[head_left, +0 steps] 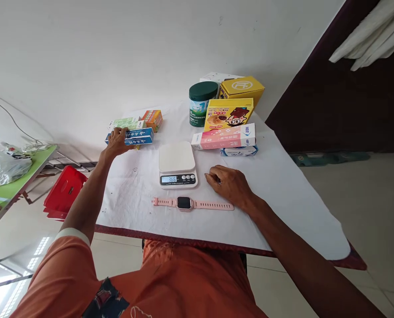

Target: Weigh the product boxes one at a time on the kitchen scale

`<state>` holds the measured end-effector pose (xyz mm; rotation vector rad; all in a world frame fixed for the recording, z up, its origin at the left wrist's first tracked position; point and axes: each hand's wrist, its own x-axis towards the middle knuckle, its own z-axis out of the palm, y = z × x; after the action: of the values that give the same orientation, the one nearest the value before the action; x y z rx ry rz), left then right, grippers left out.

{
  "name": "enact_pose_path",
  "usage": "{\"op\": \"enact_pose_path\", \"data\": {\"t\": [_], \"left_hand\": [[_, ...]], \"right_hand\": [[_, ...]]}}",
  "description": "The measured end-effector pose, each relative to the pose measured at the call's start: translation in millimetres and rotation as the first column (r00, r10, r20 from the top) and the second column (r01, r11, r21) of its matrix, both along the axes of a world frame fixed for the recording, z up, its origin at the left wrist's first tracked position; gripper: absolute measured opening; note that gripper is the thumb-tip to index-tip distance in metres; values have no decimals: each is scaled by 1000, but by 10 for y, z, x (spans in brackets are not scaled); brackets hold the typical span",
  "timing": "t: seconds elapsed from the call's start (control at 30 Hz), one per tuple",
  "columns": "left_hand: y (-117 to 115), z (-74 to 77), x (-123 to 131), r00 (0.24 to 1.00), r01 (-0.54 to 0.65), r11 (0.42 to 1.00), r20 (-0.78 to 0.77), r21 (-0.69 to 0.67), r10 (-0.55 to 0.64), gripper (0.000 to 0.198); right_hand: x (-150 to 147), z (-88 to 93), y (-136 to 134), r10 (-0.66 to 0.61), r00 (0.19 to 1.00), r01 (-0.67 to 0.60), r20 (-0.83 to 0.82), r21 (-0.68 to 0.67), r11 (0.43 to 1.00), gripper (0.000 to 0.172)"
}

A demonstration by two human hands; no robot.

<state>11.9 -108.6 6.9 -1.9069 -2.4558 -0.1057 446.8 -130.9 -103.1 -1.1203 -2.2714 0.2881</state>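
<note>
My left hand [118,140] is at the pile of boxes on the left, its fingers closed over a long blue toothpaste box [140,136]. Behind that lies a light green box [127,123], with an orange box [152,119] beside it. Resting on the cloth right of the scale, my right hand [231,183] has its fingers curled in, and nothing shows in them. The white digital kitchen scale [177,158] bears nothing on its plate, and its lit display seems to read 366. In front of it a pink-strapped smartwatch [184,203] lies stretched out flat.
At the back right stand a green-lidded can [202,104], two yellow boxes [230,114], a pink-and-white box [225,138] and a blue-and-white box [239,151]. A white cloth [292,212] covers the table. Left of it are a red stool [64,192] and a green table [37,165].
</note>
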Motion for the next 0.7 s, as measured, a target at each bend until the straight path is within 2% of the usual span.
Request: {"op": "enact_pose_path", "data": {"t": [0.2, 0.47, 0.7], "left_hand": [[-71, -56, -38, 1000, 13, 994, -21, 104, -11, 85], [0, 53, 18, 999, -1, 998, -39, 59, 4, 84], [-9, 106, -153, 1000, 25, 995, 10, 95, -26, 77]], "right_hand": [[8, 21, -13, 7, 1000, -7, 29, -30, 1000, 33], [-6, 40, -18, 5, 998, -3, 55, -43, 999, 32], [-3, 33, -10, 0, 998, 3, 62, -52, 999, 31]]}}
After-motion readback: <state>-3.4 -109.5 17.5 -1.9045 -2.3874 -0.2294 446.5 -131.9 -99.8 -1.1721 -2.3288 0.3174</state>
